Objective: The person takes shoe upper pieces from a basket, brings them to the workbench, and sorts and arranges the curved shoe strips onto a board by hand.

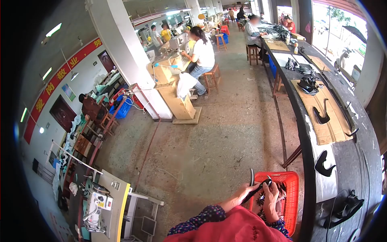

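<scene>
Both hands are together over the red basket (pixel 293 193) at the bottom of the view. A black strip-like piece (pixel 250 195) passes between them, with a pale curved edge rising above. My left hand (pixel 243 193) is closed around the piece from the left side. My right hand (pixel 271 197) pinches its other end on the right. Inside the basket lie many small dark and light pieces, partly hidden by my right hand and forearm.
A long black table (pixel 300 109) runs along the right, bearing cardboard (pixel 318 109) and black cut pieces (pixel 323 164). A sewing machine (pixel 100 201) stands at lower left. A person (pixel 202 54) sits at a machine by the pillar (pixel 121 44). More people work farther back.
</scene>
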Available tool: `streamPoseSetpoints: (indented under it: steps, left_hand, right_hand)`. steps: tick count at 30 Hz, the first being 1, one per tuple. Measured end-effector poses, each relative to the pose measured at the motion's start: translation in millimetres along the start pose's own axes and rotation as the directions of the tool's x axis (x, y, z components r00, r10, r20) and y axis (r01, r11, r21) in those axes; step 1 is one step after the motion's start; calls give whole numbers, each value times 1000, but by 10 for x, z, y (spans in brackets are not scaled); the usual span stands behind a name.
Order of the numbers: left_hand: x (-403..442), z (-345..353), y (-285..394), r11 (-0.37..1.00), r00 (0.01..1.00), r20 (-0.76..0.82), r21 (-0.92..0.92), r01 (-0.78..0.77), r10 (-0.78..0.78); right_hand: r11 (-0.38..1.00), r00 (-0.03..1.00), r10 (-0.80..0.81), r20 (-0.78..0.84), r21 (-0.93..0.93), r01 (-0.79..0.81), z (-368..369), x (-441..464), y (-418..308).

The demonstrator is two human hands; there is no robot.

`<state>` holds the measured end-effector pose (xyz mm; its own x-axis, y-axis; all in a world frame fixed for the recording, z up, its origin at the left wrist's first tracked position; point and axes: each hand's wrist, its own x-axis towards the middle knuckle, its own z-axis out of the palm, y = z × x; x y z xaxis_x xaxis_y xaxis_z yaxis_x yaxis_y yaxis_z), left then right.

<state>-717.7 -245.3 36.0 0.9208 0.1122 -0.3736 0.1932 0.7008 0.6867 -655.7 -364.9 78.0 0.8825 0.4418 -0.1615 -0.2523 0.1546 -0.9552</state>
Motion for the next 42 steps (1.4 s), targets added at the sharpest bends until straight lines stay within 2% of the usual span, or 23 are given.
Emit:
streamPoseSetpoints:
  steps: [3, 5, 12, 14, 20, 37, 42]
  left_hand:
    - [-42, 87, 65, 997, 999, -46, 70, 18, -15]
    - [38, -7, -46, 996, 998, -59, 87, 24, -19]
    - [85, -37, -116, 986, 993, -106, 155, 63, -46]
    - [108, -63, -151, 986, 994, -102, 153, 63, -48]
    - [91, -40, -139, 982, 990, -127, 166, 84, -63]
    - [90, -49, -210, 986, 987, -154, 147, 76, -53]
    - [76, -100, -251, 986, 992, -105, 143, 82, -67]
  right_hand:
    - [996, 998, -64, 0, -62, 64, -41, 2, 14]
    - [1000, 1000, -7, 23, -29, 8, -59, -16, -10]
    - [1000, 1000, 14, 16, -1, -14, -110, -24, 34]
    - [998, 1000, 12, -1, -67, -12, -114, -30, 26]
    - [996, 1000, 0, -6, -90, 0, -154, -5, 115]
    - [997, 1000, 26, -1, -68, -26, -213, -42, 204]
    - [999, 1000, 21, 17, -49, -20, -244, -54, 293]
